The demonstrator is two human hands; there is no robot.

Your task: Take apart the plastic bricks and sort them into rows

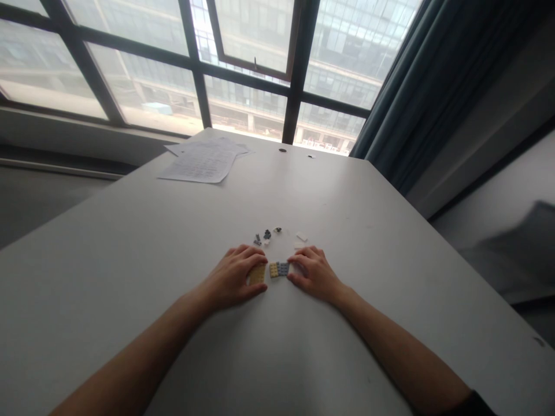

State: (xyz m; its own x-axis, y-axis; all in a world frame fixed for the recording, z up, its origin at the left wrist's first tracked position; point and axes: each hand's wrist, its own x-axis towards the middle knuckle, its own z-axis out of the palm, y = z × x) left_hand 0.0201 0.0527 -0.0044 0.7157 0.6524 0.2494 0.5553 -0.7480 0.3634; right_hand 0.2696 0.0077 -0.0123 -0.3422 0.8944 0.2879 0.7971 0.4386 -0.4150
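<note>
1. The table (269, 346), white and broad, carries everything in hand; its far end reaches the window (247, 110).
2. The papers (208, 160) lie overlapping near the table's far left edge, well apart from both grips.
3. The left grip (236, 275) curls with thumb and fingers at opposite edges of the tan plate, pinching it; the right grip (316, 274) faces it, thumb and fingers pinching the white piece.
4. The tan plate (257, 274), studded, lies inside the curve of the left grip; the white piece (297, 268) sits between the right grip's thumb and fingers, partly covered by them.
5. The grey piece (284, 269), also studded, lies between the two grips, right beside the right fingertips; the small tan piece (273, 270) adjoins its left side, with a narrow gap before the tan plate.
6. The white strip (302, 236) lies flat just beyond the right grip; another white part shows behind those fingers.
7. The dark bits (267, 234) and the grey bits (257, 240) lie loose just beyond the left grip; their exact shapes are too small to tell.
</note>
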